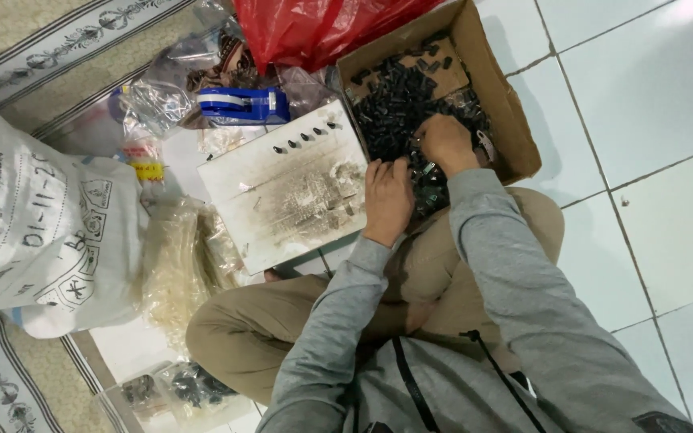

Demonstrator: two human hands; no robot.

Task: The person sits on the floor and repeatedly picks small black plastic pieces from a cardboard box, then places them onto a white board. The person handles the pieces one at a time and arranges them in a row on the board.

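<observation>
Grey sleeves [475,321] nearest us lead out over our folded legs to both hands at the near edge of the cardboard box [507,104], still heaped with small black parts [399,100]. Our right hand [445,143] digs into the pile, our left hand [388,199] rests at its near-left fringe — whether either hand's fingers pinch a part we cannot tell. Only a short row of black pieces [308,136] lies along the far edge of the white board [282,192] to the left, so we judge most of the heap remains.

Brown cardboard box [515,112] holds black small parts [399,104]. Left of the box lies a white board [282,200] smudged grey, and beyond that a blue tape dispenser [244,104]. Above the box sits a red plastic bag [314,28]. Grey sleeves [507,265], tan trousers [234,329], white floor tiles [651,88].
</observation>
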